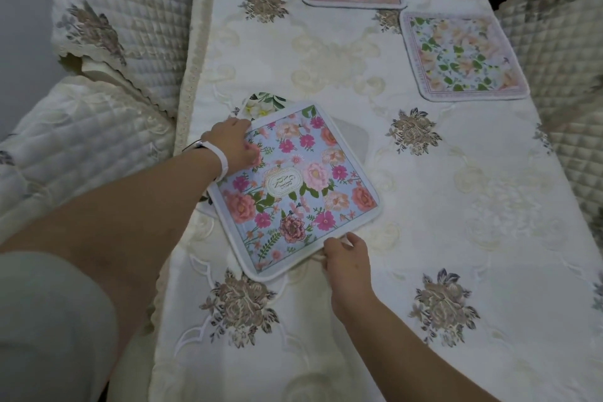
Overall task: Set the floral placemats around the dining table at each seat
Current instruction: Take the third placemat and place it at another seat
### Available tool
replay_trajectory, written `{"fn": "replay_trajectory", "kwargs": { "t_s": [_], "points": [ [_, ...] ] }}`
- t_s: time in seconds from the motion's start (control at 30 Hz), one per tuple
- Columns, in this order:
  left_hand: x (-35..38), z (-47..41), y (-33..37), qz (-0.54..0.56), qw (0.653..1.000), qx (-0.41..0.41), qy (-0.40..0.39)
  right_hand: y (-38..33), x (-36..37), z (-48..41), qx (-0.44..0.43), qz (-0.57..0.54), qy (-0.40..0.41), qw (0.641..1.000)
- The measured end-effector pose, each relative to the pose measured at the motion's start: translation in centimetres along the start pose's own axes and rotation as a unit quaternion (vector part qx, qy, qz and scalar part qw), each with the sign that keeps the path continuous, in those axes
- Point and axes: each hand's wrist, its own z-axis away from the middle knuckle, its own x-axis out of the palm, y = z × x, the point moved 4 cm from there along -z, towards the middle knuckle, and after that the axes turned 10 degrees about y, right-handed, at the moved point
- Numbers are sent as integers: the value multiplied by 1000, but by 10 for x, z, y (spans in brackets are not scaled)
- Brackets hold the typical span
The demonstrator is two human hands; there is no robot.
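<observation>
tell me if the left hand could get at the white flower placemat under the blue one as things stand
Probably not yet: the left hand presses on the blue placemat, which covers the white-flower placemat except one far corner.

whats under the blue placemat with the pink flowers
Another placemat lies under the blue placemat; only its corner with white flowers and green leaves shows at the far left. The rest is covered, so how many lie beneath cannot be told. Both rest on the tablecloth.
</observation>
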Motion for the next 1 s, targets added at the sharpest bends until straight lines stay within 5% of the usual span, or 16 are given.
{"fn": "replay_trajectory", "kwargs": {
  "t_s": [0.33, 1.0],
  "points": [
    [-11, -11, 10, 2, 996, -34, 80, 0, 2, -12, 53, -61, 14, 997],
    [-53, 145, 18, 302, 937, -111, 137, -27, -76, 37, -158, 36, 59, 985]
  ]
}}
